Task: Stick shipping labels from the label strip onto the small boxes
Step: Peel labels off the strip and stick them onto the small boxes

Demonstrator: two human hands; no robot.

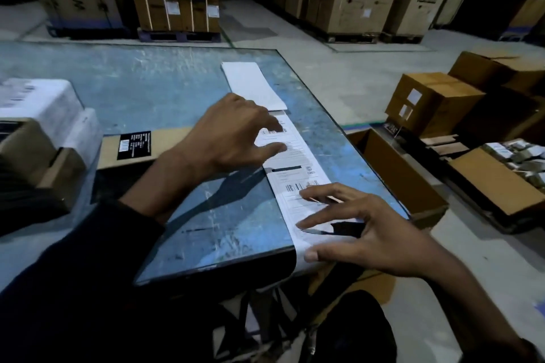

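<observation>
Label strip [298,183] lies along right edge of table [165,91], near end hanging over near edge. Left hand [233,132] over strip's middle, fingers [274,149] spread, tips touching paper. Right hand [371,233] at near right corner, fingers spread, pressing strip flat. Small boxes [519,156] in open carton on floor, right of table.

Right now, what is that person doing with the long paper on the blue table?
A person is working on a strip of shipping labels that runs along the right side of the blue table and hangs over its near edge. The left hand rests spread fingers on a label farther up, and the right hand touches the near end of the strip. No label looks peeled off yet. Small boxes sit at the table's left side.
</observation>
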